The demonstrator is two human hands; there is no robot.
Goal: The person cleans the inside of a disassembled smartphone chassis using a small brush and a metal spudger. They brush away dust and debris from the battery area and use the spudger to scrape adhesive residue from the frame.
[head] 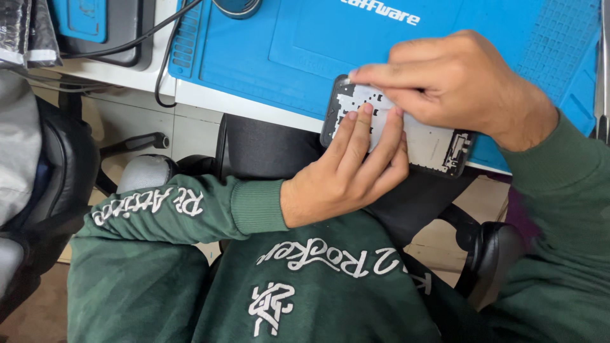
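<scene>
An opened phone body (438, 147), dark-rimmed with a pale inner frame, lies at the near edge of a blue work mat (267, 57). My left hand (346, 174) comes from the left in a green sleeve, and its fingers press flat on the phone's inner surface. My right hand (454, 86) reaches in from the right. Its fingertips pinch at the phone's upper left corner. Whether they hold a small part there is hidden.
The white desk (127, 76) carries black cables (162, 57) and a dark device (101, 32) at upper left. A black office chair (489, 254) sits under me. Another chair with grey cloth (25, 159) stands at the left.
</scene>
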